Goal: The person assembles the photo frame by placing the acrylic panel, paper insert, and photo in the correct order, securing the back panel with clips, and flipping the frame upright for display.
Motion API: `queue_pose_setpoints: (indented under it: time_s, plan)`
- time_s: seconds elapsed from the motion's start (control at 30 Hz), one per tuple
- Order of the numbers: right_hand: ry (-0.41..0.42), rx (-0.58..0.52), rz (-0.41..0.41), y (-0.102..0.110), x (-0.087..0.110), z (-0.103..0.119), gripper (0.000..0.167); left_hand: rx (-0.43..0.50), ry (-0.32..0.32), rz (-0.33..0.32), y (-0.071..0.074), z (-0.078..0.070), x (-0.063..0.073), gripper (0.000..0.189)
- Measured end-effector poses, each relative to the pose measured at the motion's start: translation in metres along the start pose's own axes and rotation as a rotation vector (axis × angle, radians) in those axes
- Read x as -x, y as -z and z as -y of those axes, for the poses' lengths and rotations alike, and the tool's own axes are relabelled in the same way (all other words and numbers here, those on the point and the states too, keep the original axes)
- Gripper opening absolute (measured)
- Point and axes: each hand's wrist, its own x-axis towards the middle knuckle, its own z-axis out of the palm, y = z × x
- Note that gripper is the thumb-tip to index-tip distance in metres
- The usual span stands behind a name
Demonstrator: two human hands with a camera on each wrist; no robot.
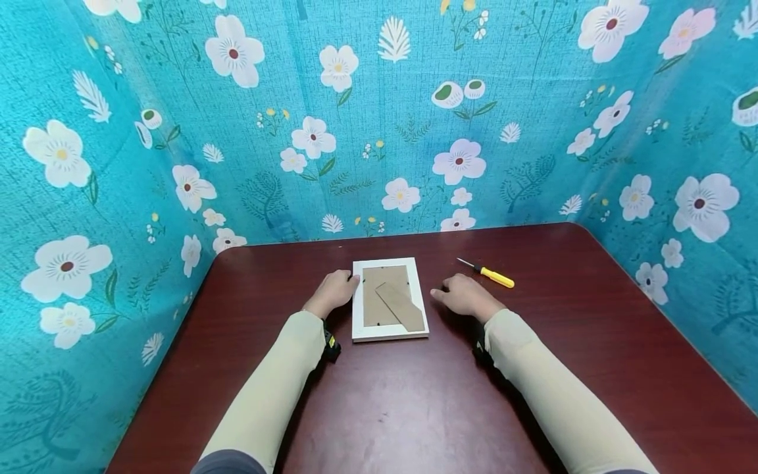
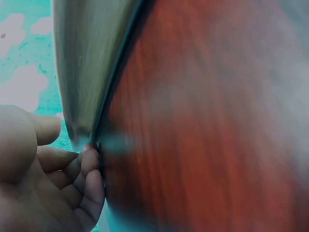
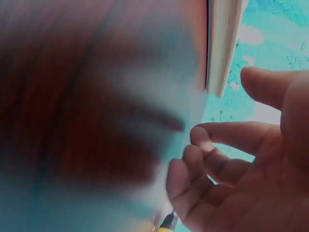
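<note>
A white picture frame (image 1: 368,299) lies face down on the dark red table, its brown backing board and folded stand (image 1: 403,307) facing up. My left hand (image 1: 333,291) rests beside the frame's left edge, fingertips right at its side. In the left wrist view, the loosely bent fingers of that hand (image 2: 63,183) overlap the end of the frame (image 2: 89,63). To the right of the frame, a short gap away, my right hand (image 1: 466,295) rests with relaxed fingers and holds nothing. The right wrist view shows its thumb apart from the bent fingers.
Just beyond my right hand lies a screwdriver (image 1: 496,276) with a yellow handle, its shaft pointing to the back left. A blue flowered cloth (image 1: 367,118) hangs around the table (image 1: 391,408) at the back and both sides.
</note>
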Motion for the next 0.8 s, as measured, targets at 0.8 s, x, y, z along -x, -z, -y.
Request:
queue_pose_setpoints:
  time_s: [0.8]
  plan:
    - [0.098, 0.112, 0.081, -0.019, 0.005, 0.03, 0.065, -0.108, -0.037, 0.019, -0.002, -0.01, 0.009, 0.048]
